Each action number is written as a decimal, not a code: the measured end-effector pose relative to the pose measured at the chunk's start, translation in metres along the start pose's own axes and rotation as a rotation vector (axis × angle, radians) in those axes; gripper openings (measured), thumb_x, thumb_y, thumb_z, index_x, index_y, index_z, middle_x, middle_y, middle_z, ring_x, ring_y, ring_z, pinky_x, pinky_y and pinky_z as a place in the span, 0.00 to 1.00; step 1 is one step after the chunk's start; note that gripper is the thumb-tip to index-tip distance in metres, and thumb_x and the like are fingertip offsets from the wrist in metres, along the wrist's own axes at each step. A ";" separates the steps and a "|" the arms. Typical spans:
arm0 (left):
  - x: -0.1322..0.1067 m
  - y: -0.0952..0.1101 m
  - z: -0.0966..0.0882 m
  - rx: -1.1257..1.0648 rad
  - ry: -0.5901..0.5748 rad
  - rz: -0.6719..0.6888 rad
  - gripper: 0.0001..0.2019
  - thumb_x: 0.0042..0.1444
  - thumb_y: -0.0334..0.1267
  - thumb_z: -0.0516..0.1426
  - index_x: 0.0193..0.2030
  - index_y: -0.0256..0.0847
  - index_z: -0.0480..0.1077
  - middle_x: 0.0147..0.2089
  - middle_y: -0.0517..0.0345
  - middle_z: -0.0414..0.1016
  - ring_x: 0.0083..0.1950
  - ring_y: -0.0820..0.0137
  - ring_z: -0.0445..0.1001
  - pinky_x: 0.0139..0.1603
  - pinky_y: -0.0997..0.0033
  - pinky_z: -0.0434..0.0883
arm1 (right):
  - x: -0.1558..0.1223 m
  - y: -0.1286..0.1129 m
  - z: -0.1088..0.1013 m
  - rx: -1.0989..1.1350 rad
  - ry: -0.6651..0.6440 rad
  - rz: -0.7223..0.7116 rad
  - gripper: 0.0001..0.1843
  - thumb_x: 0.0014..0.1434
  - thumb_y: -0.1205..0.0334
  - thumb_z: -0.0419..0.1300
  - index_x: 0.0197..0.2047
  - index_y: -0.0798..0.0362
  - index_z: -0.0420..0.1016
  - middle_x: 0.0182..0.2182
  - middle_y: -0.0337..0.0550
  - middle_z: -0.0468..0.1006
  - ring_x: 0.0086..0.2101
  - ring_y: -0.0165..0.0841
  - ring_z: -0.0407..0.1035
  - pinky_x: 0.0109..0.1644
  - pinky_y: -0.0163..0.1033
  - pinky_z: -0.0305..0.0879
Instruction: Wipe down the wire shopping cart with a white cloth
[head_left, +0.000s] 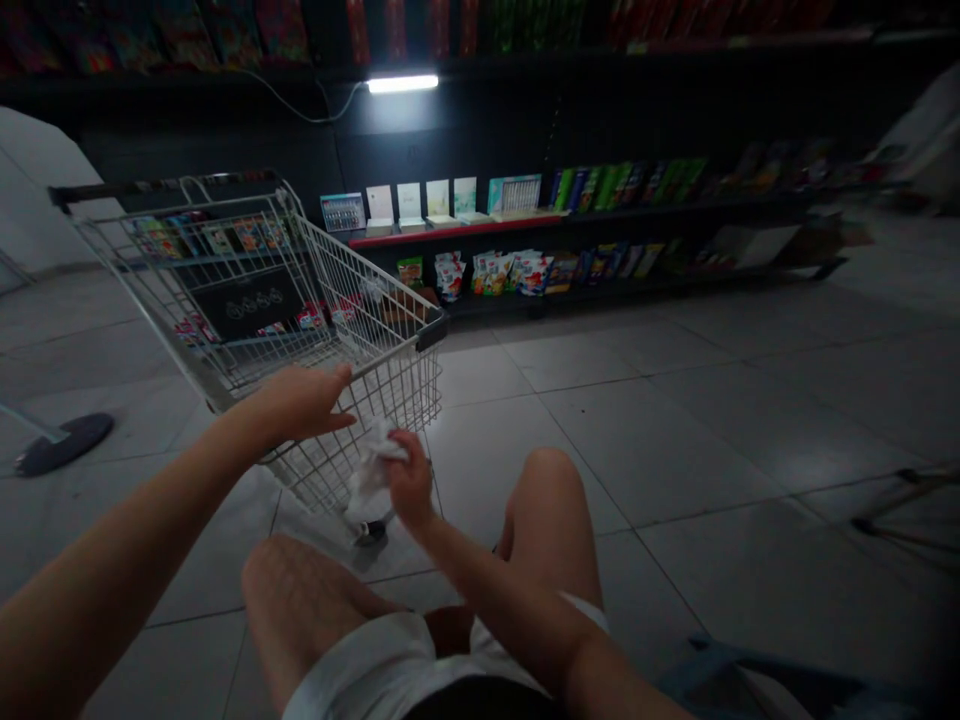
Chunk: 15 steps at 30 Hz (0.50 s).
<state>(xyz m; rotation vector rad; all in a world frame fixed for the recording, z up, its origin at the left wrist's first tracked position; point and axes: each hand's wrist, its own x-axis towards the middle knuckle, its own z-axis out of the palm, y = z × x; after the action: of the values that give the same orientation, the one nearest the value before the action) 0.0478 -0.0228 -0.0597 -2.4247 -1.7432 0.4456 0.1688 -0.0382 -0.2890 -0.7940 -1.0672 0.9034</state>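
A wire shopping cart (247, 300) stands tilted in front of me on the tiled floor. My left hand (304, 400) rests on the cart's near rim, fingers curled over the wire. My right hand (409, 485) is closed on a crumpled white cloth (369, 478), held against the lower wire side of the cart, just above a cart wheel (369, 533). My bare knees show below the hands; I am seated low.
Low dark shelves (585, 215) with cards, books and snack packets run along the back wall under a lit tube lamp (403, 84). A round dark stand base (64, 442) lies at the left. Metal legs (907, 500) show at the right.
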 end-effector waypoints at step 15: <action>-0.008 0.025 0.007 0.072 0.228 -0.171 0.25 0.67 0.53 0.44 0.46 0.37 0.75 0.39 0.40 0.81 0.43 0.49 0.80 0.39 0.58 0.73 | 0.165 -0.087 0.004 -0.679 -0.381 -1.017 0.14 0.57 0.67 0.55 0.43 0.50 0.78 0.39 0.43 0.77 0.43 0.37 0.67 0.52 0.44 0.64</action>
<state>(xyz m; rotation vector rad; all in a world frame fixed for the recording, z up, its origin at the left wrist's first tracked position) 0.0654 -0.0391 -0.0714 -2.1583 -1.7812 0.1994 0.2197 0.0746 -0.1491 -0.4880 -1.9010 -0.2193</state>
